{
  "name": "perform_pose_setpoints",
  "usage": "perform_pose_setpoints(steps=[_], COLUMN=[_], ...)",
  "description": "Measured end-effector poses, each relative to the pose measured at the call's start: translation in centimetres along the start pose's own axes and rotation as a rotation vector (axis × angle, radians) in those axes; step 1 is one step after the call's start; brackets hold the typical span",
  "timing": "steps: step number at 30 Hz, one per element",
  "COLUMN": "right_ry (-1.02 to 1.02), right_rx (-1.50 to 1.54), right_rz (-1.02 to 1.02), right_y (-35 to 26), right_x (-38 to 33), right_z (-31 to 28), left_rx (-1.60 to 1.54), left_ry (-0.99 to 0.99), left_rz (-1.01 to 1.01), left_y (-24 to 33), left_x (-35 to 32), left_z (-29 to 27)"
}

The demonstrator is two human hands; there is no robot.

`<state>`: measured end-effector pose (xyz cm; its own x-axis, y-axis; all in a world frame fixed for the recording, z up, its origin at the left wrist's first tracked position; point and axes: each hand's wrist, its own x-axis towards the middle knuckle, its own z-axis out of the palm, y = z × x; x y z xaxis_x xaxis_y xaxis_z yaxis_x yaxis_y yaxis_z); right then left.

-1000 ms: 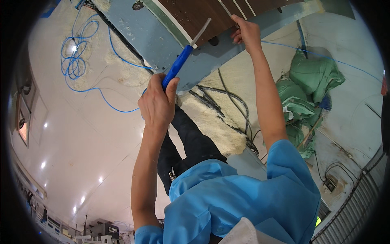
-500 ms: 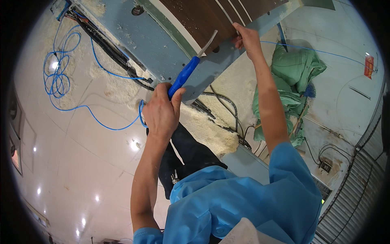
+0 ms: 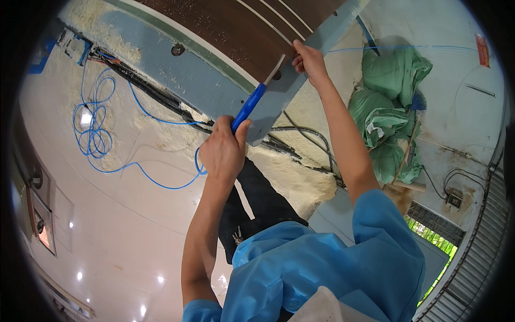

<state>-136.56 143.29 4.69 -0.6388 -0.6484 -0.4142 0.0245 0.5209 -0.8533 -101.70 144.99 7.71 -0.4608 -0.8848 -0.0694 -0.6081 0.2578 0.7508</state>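
Gripping a blue-handled tool (image 3: 249,107) near the middle of the frame, the left hand (image 3: 221,153) had its fingers wrapped around the lower part of the handle, with the thumb laid along it. The tool slanted toward the upper right, and its thin pale tube (image 3: 276,68) ended over the lower corner of a brown panel (image 3: 214,37); whether the tip touched the panel could not be told. The right hand (image 3: 311,61), at the upper middle of the frame, had its thumb and forefinger close together at the near end of a pale strip (image 3: 265,22) that ran across the panel, the other fingers curled in; whether they pinched the strip was too small to tell. Two more pale strips lay just beside it, to the right. The panel, sprinkled with light specks and edged by a white band and a green band, lay on a grey-blue worktop (image 3: 161,70) across the top of the frame. A blue hose (image 3: 177,188) looped over the floor (image 3: 134,225) at the left and curled up beside the left hand. Black cables (image 3: 147,91) ran along the worktop's near edge at the upper left. Pale dust (image 3: 289,177) was heaped on the floor beside the person's dark trousers (image 3: 268,193), and green sacks (image 3: 394,80) leaned together at the right, just beside a blue-bristled broom (image 3: 418,102).
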Motion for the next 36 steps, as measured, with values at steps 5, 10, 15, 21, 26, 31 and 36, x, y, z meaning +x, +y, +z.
perform_pose_setpoints(steps=[5, 10, 15, 21, 26, 31, 36], right_ry=[-0.040, -0.201, -0.200, -0.189, -0.145, -0.126, -0.161], right_rx=[-0.085, 0.032, 0.102, 0.211, 0.245, 0.218, 0.141], right_rz=[-0.005, -0.014, -0.057, -0.081, -0.089, -0.068, -0.055], right_y=[-1.2, -0.1, 1.5, 2.4, 3.1, 3.6, 3.5], right_x=[1.0, 1.2, 0.8, -1.8, -1.1, 0.3, 1.0], right_z=[-1.7, -2.7, -3.4, -7.6, -10.3, -10.9, -11.0], left_rx=[0.012, 0.039, 0.083, 0.156, 0.142, 0.182, 0.182], left_ry=[-0.014, -0.046, -0.086, -0.063, -0.076, -0.072, -0.084], left_rz=[0.003, -0.053, -0.118, -0.176, -0.192, -0.171, -0.177], left_y=[2.0, 3.5, 4.3, 5.3, 6.8, 7.9, 8.1], left_x=[2.6, 3.8, 3.6, 3.3, 3.1, 2.8, 2.6], left_z=[1.1, 1.9, 3.5, 4.4, 5.5, 6.2, 6.4])
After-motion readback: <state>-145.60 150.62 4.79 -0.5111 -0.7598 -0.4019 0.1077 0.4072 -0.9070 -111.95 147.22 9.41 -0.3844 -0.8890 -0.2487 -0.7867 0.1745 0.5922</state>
